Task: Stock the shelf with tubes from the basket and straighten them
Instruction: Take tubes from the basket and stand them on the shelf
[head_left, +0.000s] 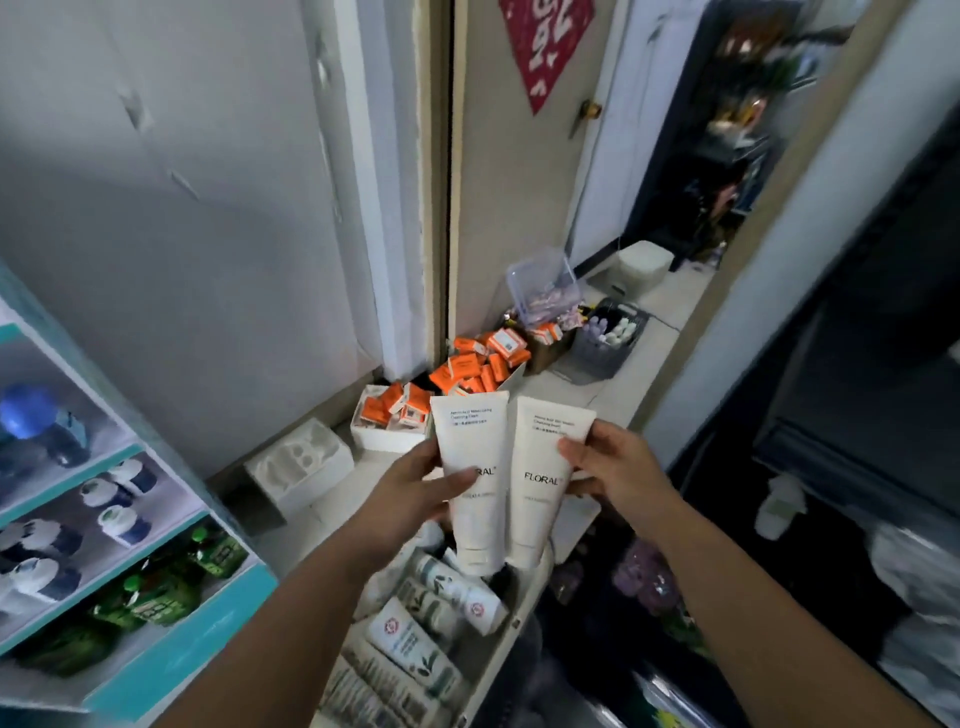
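Head view: narrow room, pale floor, beige door beyond basket; teal shelf left of basket. Above basket: left tube, right tube, side by side, long axes near upright, caps down, crimped ends up, fanned apart. Left hand grips left tube; right hand pinches right tube.

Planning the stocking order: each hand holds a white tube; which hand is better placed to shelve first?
Probably left. The left hand grips its tube nearer the teal shelf; the right hand, holding the other tube, would have to cross it.
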